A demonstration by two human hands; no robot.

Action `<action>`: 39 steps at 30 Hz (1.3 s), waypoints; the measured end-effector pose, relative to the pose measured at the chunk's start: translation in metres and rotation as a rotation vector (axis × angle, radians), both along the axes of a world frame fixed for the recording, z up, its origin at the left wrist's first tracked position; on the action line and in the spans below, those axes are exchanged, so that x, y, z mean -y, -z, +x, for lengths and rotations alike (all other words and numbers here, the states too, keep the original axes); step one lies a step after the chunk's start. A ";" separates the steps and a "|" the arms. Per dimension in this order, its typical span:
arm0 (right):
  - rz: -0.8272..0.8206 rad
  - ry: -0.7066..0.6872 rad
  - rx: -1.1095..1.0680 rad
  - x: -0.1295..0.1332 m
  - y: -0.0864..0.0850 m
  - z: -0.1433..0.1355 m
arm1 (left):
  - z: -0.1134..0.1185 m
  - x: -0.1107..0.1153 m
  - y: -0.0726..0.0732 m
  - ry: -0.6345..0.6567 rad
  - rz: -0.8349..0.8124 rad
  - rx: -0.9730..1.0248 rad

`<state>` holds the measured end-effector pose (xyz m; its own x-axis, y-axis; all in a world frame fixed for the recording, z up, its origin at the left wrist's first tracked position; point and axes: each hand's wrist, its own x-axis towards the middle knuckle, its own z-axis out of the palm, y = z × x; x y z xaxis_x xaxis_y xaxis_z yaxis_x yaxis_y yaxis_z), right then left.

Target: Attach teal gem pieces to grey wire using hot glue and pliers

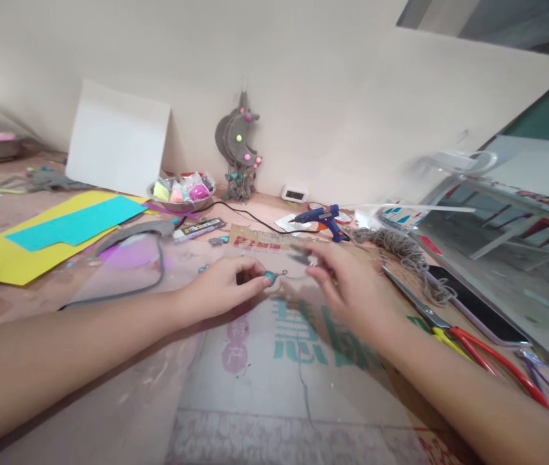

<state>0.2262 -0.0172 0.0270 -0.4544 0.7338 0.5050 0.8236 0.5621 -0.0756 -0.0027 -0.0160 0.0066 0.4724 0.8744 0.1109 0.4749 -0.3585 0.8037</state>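
My left hand point(228, 284) is closed, with thumb and forefinger pinching a small teal bead point(269, 278). A thin grey cord with a little loop point(283, 273) sticks out of the bead to the right. To the right of it, my right hand point(340, 281) hovers with curled fingers, smeared by motion. A blurred grey pointed thing point(301, 253) shows at its fingertips; its kind cannot be made out. Under both hands lies a clear sheet over printed board point(250, 400), with a loose grey thread point(305, 387) on it.
A blue glue gun point(323, 218), a grey yarn bundle point(395, 248), red-handled scissors point(473, 336) and a phone point(478, 307) lie to the right. Behind are a moon-shaped hanging point(240, 145) and a bowl of coloured clay point(182, 201). Yellow point(8, 258) and turquoise sheets point(78, 223) lie left.
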 end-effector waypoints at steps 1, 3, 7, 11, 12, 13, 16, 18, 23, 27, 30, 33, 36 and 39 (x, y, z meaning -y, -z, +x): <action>0.005 -0.051 0.036 0.004 0.007 -0.005 | 0.000 0.000 0.000 0.001 0.004 -0.007; 0.038 -0.111 0.087 0.008 0.018 -0.010 | 0.000 -0.001 0.000 -0.001 0.005 -0.019; 0.109 -0.125 0.127 0.006 0.025 -0.008 | -0.001 -0.003 0.002 -0.010 0.026 -0.033; 0.135 -0.125 0.162 0.004 0.024 -0.006 | -0.002 -0.002 0.003 -0.010 0.035 -0.028; 0.134 -0.122 0.167 0.004 0.025 -0.006 | -0.002 -0.002 0.003 -0.009 0.035 -0.027; 0.131 -0.118 0.172 0.004 0.025 -0.007 | -0.002 -0.002 0.002 -0.008 0.035 -0.027; 0.114 -0.107 0.182 0.005 0.026 -0.007 | -0.002 -0.002 0.002 -0.012 0.034 -0.032; 0.099 -0.099 0.186 0.004 0.026 -0.007 | -0.002 -0.002 0.002 -0.013 0.043 -0.034; 0.085 -0.106 0.194 0.004 0.024 -0.007 | -0.002 -0.002 0.001 -0.002 0.059 -0.042; 0.080 -0.105 0.186 0.005 0.023 -0.009 | -0.002 -0.001 0.001 0.000 0.075 -0.059; 0.070 -0.102 0.191 0.005 0.024 -0.009 | -0.002 -0.001 0.001 0.007 0.093 -0.059; 0.074 -0.101 0.192 0.004 0.025 -0.008 | -0.002 -0.001 0.001 0.009 0.100 -0.055; 0.086 -0.116 0.184 0.004 0.025 -0.008 | -0.002 -0.001 0.002 0.006 0.099 -0.056; 0.096 -0.128 0.169 0.004 0.024 -0.008 | -0.003 -0.001 0.001 0.005 0.094 -0.052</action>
<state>0.2177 -0.0211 0.0027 -0.6249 0.6169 0.4785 0.7414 0.6610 0.1160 -0.0054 -0.0145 0.0052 0.4836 0.8591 0.1674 0.5135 -0.4333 0.7407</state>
